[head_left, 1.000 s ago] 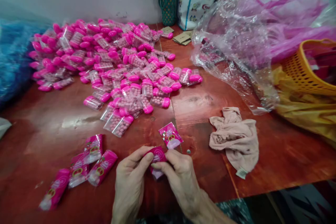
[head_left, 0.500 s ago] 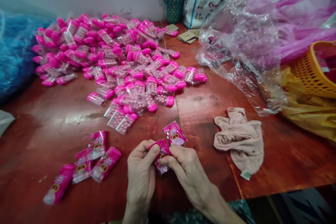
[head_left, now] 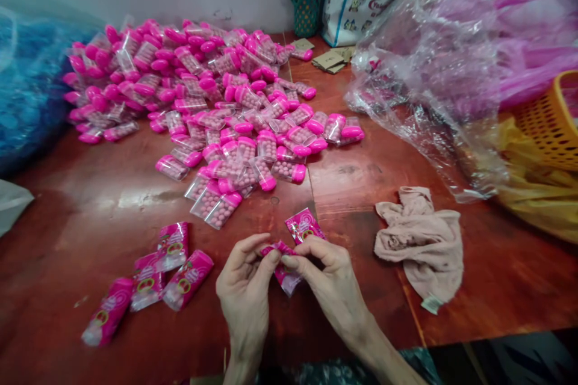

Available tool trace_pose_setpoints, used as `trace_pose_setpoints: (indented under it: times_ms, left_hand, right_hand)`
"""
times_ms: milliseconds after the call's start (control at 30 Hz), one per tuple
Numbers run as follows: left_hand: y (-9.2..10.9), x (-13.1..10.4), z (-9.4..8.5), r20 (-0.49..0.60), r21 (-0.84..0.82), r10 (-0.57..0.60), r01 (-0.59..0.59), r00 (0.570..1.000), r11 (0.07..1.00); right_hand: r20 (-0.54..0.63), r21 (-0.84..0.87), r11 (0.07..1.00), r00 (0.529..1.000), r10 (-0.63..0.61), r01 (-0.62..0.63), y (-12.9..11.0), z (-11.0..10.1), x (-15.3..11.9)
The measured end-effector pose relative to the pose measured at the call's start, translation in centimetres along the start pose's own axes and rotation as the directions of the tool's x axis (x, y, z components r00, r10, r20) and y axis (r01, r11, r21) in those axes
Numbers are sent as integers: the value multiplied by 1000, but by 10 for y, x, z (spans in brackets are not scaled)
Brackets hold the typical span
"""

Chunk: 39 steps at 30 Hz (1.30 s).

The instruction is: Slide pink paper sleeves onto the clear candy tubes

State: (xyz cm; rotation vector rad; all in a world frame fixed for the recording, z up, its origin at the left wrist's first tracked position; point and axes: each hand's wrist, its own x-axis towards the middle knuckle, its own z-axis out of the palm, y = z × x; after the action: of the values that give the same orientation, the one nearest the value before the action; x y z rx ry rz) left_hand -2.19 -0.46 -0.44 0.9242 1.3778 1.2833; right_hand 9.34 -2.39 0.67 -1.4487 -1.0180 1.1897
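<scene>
Between my two hands is a pink printed plastic sleeve (head_left: 287, 278), its clear end pointing down. My left hand (head_left: 248, 292) pinches its upper left edge between thumb and fingers. With thumb and forefinger, my right hand (head_left: 332, 277) grips the upper right edge. Just behind the fingers lies another flat pink sleeve (head_left: 303, 224), partly covered by my right hand. To the left, several candy containers in pink printed sleeves (head_left: 186, 280) lie on the table. Farther back is a big heap of unsleeved clear candy containers (head_left: 244, 99) with pink caps and pink balls inside.
A crumpled pale cloth (head_left: 419, 246) lies on the red wooden table (head_left: 108, 192) at right. Clear plastic wrap (head_left: 406, 78), an orange basket (head_left: 542, 117) and bags fill the right side. A blue bag (head_left: 31, 90) stands at left. Cardboard pieces (head_left: 329, 61) lie at the back.
My fingers have shifted to the sleeve's upper edge, and my right thumb now presses near the top. The sleeve's top looks more crumpled. The whole view has shifted slightly.
</scene>
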Motion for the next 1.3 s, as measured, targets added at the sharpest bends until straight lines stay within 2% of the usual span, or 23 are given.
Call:
trace_pose_setpoints:
  times_ms: [100,200,267,333,400,500,600,667,767,833,933,1000,1033,1100,1133,1233,1300]
  left_hand:
    - [0,-2,-2,32,170,205,-207,978,963]
    - [0,-4,-6,106,226,360,-375,927,899]
    - [-1,-3,-8,125,236,427,-445,896,864]
    - [-2,-2,-9,109,219,446,-459,888,861]
    - [-3,1,-10,48,139,403,-406,914,903]
    - [0,6,-10,-5,-63,233,-233,972,970]
    - [5,9,-9,122,-208,37,-11,992,978]
    - [8,11,-8,217,-251,-32,87,976,964]
    - [11,14,-9,254,-270,-17,88,967,959]
    - [13,18,-13,202,-291,3,57,979,955]
    - [18,28,-23,40,-321,-15,27,999,947]
    - [21,35,-30,-52,-315,-33,15,998,949]
    - [22,38,-33,-78,-313,-40,13,996,950]
    - [23,43,-35,-100,-337,-61,24,993,941]
    - [23,44,-35,-99,-361,-82,40,992,932]
    - [23,48,-33,-72,-445,-167,118,983,888]
    - [24,50,-33,-48,-476,-211,163,976,864]
  right_hand:
    - [43,-94,991,995,-95,98,3,2,-2]
    - [69,-239,947,976,-204,215,8,4,-3]
    - [88,-283,925,967,-238,253,9,4,-2]
    - [117,-271,928,966,-230,254,8,2,-1]
    - [125,-239,950,976,-177,203,6,1,0]
    - [68,-178,984,998,-9,21,3,1,0]
    - [41,-61,992,993,113,-111,1,4,0]
    - [60,-22,994,992,107,-106,0,6,0]
    - [98,-86,996,994,46,-37,-3,6,0]
    - [172,-164,986,985,11,18,-4,3,-1]
    - [240,-272,950,967,-86,152,-5,-4,5]
    - [179,-373,888,960,-216,269,-7,-5,19]
    - [139,-446,836,947,-288,320,-10,-3,30]
    - [135,-601,699,912,-388,387,-18,5,58]
    - [164,-678,614,897,-410,405,-23,10,73]
    - [421,-795,279,821,-386,539,-37,25,110]
    - [508,-772,213,782,-360,599,-42,27,123]
